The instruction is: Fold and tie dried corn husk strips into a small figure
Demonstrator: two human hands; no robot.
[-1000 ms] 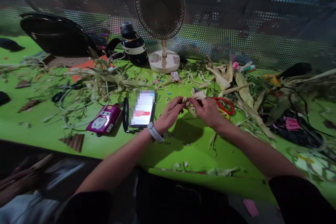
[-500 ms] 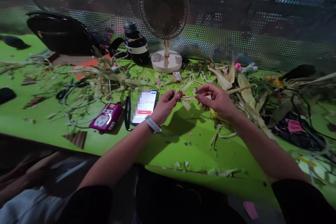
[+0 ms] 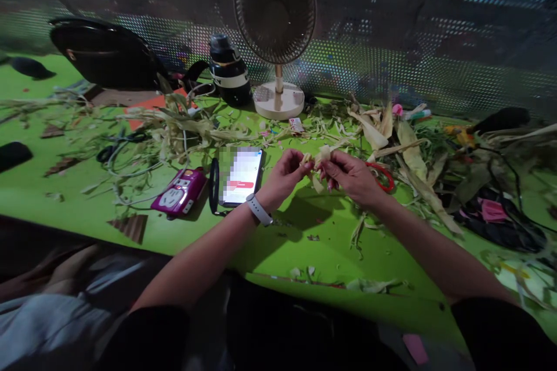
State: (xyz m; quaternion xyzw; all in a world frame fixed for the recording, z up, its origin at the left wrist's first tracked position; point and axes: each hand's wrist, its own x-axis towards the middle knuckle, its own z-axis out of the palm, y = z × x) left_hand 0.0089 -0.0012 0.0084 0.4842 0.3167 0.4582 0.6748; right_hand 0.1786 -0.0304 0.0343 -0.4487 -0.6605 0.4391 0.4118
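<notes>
Pale corn husk strips [image 3: 322, 155] are pinched between my two hands above the table, some standing up from the fingers and a short end hanging below. My left hand [image 3: 287, 178], with a white band on the wrist, is closed on them with thumb and fingertips. Close against it, my right hand [image 3: 351, 175] also pinches the husk, its fingers bent inward. The fingers hide how the strips are joined. Just behind my right hand a red loop [image 3: 385, 176] lies partly hidden. A phone [image 3: 243, 177] with a lit screen lies left of my left hand.
Loose husks [image 3: 411, 153] and shreds litter the green table [image 3: 278, 255]. A fan [image 3: 278, 101] and a dark bottle [image 3: 230, 78] stand at the back. A purple power socket [image 3: 179, 192] with a white cable sits on the left, near a black bag [image 3: 108, 58].
My right hand has moved left against my left hand, closing the gap between them. The husk is now bunched between both. The red loop has come into sight beside my right hand.
</notes>
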